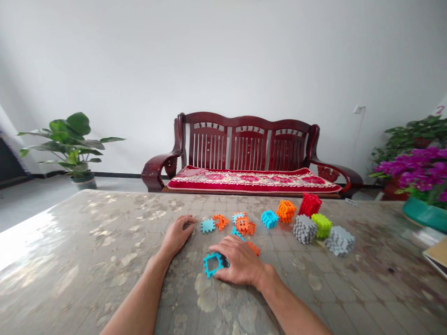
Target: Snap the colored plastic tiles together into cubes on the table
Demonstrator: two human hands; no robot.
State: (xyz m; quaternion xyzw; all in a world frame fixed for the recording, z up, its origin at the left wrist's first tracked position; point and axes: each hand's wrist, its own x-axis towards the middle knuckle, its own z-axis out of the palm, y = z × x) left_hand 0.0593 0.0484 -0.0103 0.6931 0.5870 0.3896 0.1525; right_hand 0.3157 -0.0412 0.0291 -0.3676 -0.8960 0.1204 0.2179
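Observation:
My left hand (179, 235) rests on the table with its fingers stretched forward and nothing visible in it. Just right of its fingertips lies a light-blue toothed square tile (207, 226), touching an orange triangular piece (221, 222). My right hand (240, 260) is curved over the right edge of a blue square frame piece (213, 264), thumb at the near side and fingers at the far side. Part of a dark piece shows under the palm; the hand hides the rest. Beyond the knuckles sit orange interlocking pieces (242, 224), and another orange piece (253, 248) pokes out beside the hand.
Stacks of toothed pieces stand to the right: blue (269, 219), orange (286, 211), red (309, 204), lime green (321, 225) and grey (340, 241). A teal flower pot (424, 215) is at the table's right end. Behind the table (115, 260) stands a wooden bench (244, 144).

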